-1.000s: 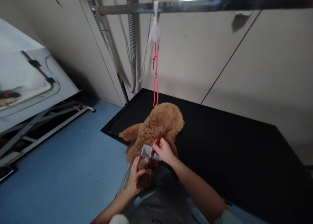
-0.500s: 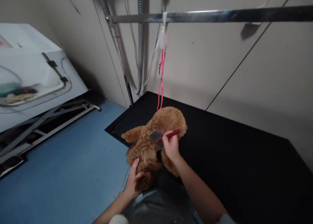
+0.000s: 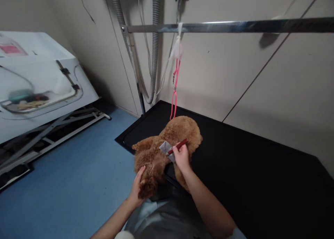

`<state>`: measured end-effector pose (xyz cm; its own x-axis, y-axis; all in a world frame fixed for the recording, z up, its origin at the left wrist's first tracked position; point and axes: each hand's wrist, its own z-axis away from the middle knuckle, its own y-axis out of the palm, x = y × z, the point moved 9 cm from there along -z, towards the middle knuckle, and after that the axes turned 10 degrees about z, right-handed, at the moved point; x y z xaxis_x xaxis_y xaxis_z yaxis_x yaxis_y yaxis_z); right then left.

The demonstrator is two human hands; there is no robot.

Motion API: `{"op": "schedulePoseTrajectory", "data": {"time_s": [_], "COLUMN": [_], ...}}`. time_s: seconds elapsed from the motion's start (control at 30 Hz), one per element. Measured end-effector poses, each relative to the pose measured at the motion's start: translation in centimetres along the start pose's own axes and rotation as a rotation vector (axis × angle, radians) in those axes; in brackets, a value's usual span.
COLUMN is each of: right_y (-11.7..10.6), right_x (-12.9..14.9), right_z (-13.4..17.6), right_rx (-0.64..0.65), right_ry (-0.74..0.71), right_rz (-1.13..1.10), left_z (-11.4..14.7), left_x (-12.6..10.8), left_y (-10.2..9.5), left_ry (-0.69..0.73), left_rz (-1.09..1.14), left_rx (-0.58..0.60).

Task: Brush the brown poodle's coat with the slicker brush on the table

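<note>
A: What do the 2 hands hold?

B: The right hand is closed around the red handle of a brush. The grey pad of the brush rests on the back of a curly brown dog. The left hand is curled around the dog's back end, near the tail.

A: Where is the dog?

B: It lies on the black table, near the left end. A pink leash hangs from a metal bar just above its head.

A: How much of the brushing is done?

B: I think it is midway. The brush is on the middle of the back. I cannot tell which parts are finished.

A: Any words to read?

B: A white tub on the left has a pink label, but it is too blurry to read.
</note>
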<state>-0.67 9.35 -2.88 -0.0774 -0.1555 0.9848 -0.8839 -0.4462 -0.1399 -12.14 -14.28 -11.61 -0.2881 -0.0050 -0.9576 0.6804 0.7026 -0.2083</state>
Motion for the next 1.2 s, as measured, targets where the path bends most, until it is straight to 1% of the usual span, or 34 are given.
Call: {"op": "schedulePoseTrajectory", "data": {"time_s": [0.03,0.07,0.13,0.17,0.2,0.23,0.27,0.37,0.43,0.53,0.57,0.6,0.67,0.7,0.73,0.77,0.83,0.87,0.9,0.97,1.0,1.03,1.07,1.13,1.17,1.2], "right_y": [-0.4,-0.2,1.2,2.0,2.5,2.5,2.3,1.0,-0.1,-2.3,-2.4,-1.9,0.2,0.8,0.8,0.1,-2.0,-2.5,-2.3,-1.2,-0.6,-0.4,-0.9,-2.2,-2.3,-1.9], "right_x": [0.2,0.4,0.5,0.2,-0.3,-0.7,-1.2,-1.8,-1.8,-0.8,-0.4,-0.1,0.0,-0.2,-0.6,-0.9,-1.2,-1.1,-0.9,-0.9,-1.1,-1.5,-1.8,-1.8,-1.5,-1.1], "right_z": [0.2,0.4,1.1,1.4,1.7,1.8,1.9,2.3,2.6,3.4,3.5,3.4,2.8,2.4,1.9,1.4,0.8,0.7,0.6,0.6,0.6,0.5,0.4,0.6,0.8,0.9], "right_rx": [-0.065,-0.068,0.039,0.101,0.126,0.103,0.051,-0.082,-0.157,-0.327,-0.324,-0.254,-0.022,0.046,0.048,-0.014,-0.203,-0.236,-0.207,-0.073,-0.012,-0.001,-0.056,-0.230,-0.259,-0.233], "right_ry": [-0.024,-0.058,-0.081,-0.060,-0.027,0.005,0.028,0.029,0.007,-0.072,-0.098,-0.117,-0.106,-0.077,-0.044,-0.009,0.011,-0.012,-0.045,-0.070,-0.057,-0.027,0.003,0.010,-0.016,-0.047], "right_rz": [-0.003,-0.001,0.006,0.007,0.004,-0.002,-0.008,-0.025,-0.028,-0.023,-0.016,-0.006,0.012,0.011,0.002,-0.013,-0.036,-0.035,-0.027,-0.010,-0.002,-0.002,-0.011,-0.039,-0.049,-0.054], "left_z": [-0.1,-0.2,-0.2,-0.2,-0.2,-0.2,-0.2,-0.4,-0.5,-0.6,-0.5,-0.5,-0.6,-0.7,-0.7,-0.9,-1.2,-1.4,-1.7,-2.2,-2.4,-2.6,-2.7,-2.9,-2.9,-2.9], "left_x": [-0.3,-0.5,-1.1,-1.3,-1.5,-1.6,-1.7,-1.9,-1.6,-0.8,-0.6,-0.5,-0.3,-0.3,-0.2,-0.2,-0.3,-0.4,-0.7,-1.4,-1.7,-2.0,-2.2,-2.4,-2.5,-2.5], "left_y": [0.1,0.0,-0.1,-0.2,-0.3,-0.3,-0.3,-0.2,-0.4,-0.8,-1.0,-1.1,-1.2,-1.3,-1.4,-1.5,-1.5,-1.6,-1.8,-2.3,-2.5,-2.5,-2.5,-2.3,-2.3,-2.4], "left_ry": [0.005,0.009,0.019,0.019,0.019,0.019,0.018,0.013,-0.002,-0.036,-0.045,-0.052,-0.063,-0.074,-0.091,-0.108,-0.115,-0.101,-0.077,-0.025,-0.011,-0.006,-0.005,-0.011,-0.011,-0.009], "left_rz": [0.015,0.037,0.052,0.054,0.057,0.061,0.067,0.093,0.102,0.126,0.143,0.160,0.184,0.188,0.190,0.191,0.183,0.168,0.144,0.082,0.058,0.042,0.034,0.036,0.038,0.036], "left_rx": [0.025,0.041,0.056,0.061,0.073,0.092,0.109,0.141,0.119,0.064,0.053,0.047,0.051,0.055,0.058,0.063,0.083,0.089,0.087,0.071,0.067,0.073,0.086,0.105,0.100,0.086]}}
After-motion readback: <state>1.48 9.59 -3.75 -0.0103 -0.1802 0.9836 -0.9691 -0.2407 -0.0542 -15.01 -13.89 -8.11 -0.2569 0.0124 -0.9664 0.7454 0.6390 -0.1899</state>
